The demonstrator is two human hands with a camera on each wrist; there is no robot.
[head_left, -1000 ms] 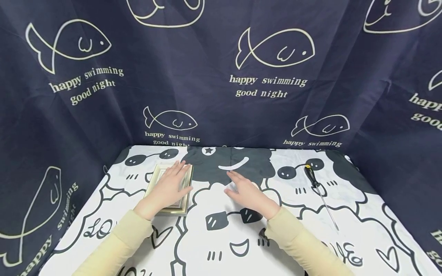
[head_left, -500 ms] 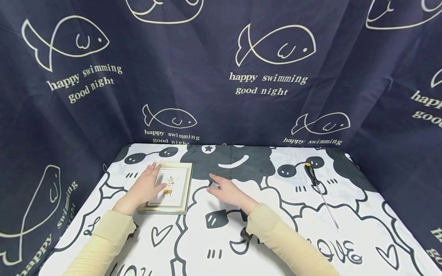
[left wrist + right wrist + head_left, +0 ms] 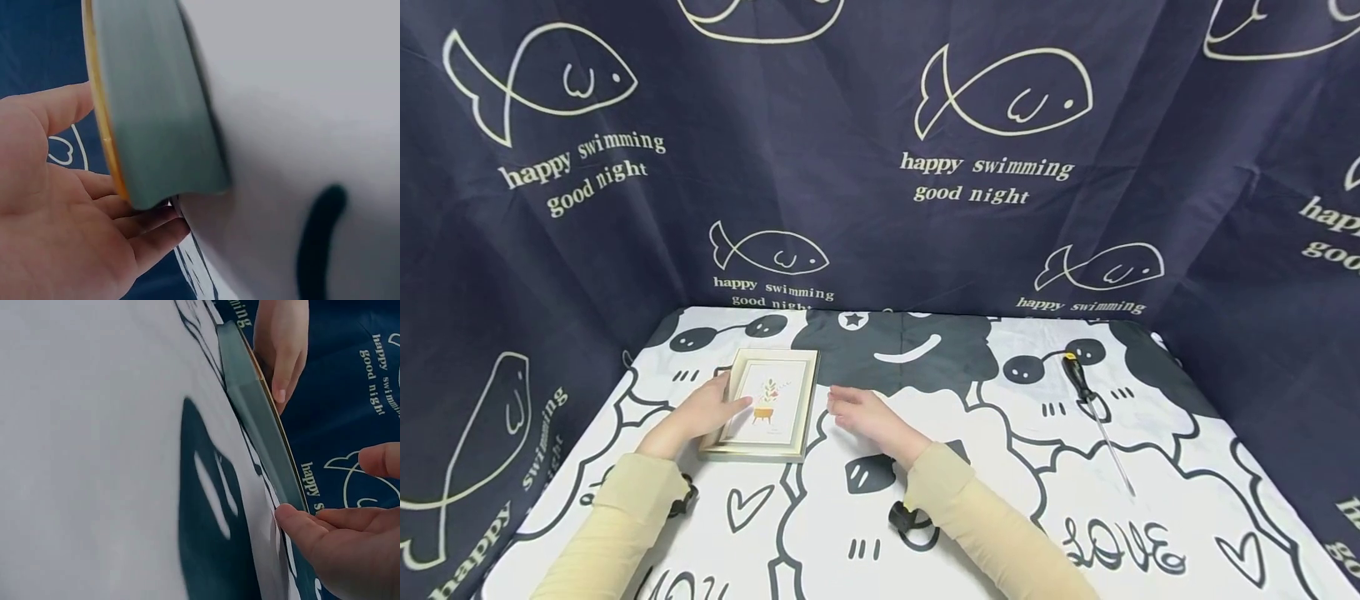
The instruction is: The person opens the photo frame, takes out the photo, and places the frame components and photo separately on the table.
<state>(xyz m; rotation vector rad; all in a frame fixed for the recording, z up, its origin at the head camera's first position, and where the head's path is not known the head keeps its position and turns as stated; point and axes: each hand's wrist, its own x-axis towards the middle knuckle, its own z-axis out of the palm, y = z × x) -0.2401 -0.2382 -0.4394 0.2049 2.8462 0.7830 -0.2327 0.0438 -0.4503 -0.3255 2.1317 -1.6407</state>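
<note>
A picture frame (image 3: 805,392) with a pale gold border lies on the patterned cloth, left of centre in the head view. Its picture shows a plant in an orange pot. My left hand (image 3: 703,408) holds the frame's left side, thumb over the front and fingers at the outer edge. The left wrist view shows the grey-green side of the frame (image 3: 156,106) between thumb and fingers of that hand (image 3: 69,206). Just right of the frame is my right hand (image 3: 876,421), its thumb apart from the extended fingers (image 3: 300,525), which are by the frame's side.
A screwdriver (image 3: 1078,382) with a black and yellow handle lies on the right of the table, shaft pointing toward the front. Dark blue curtains (image 3: 880,167) printed with fish stand behind and beside the white cloth (image 3: 850,567).
My left hand has slid left from over the picture to the frame's left edge, uncovering the picture. My right hand has moved left, closer to the frame's right side. The screwdriver stays put.
</note>
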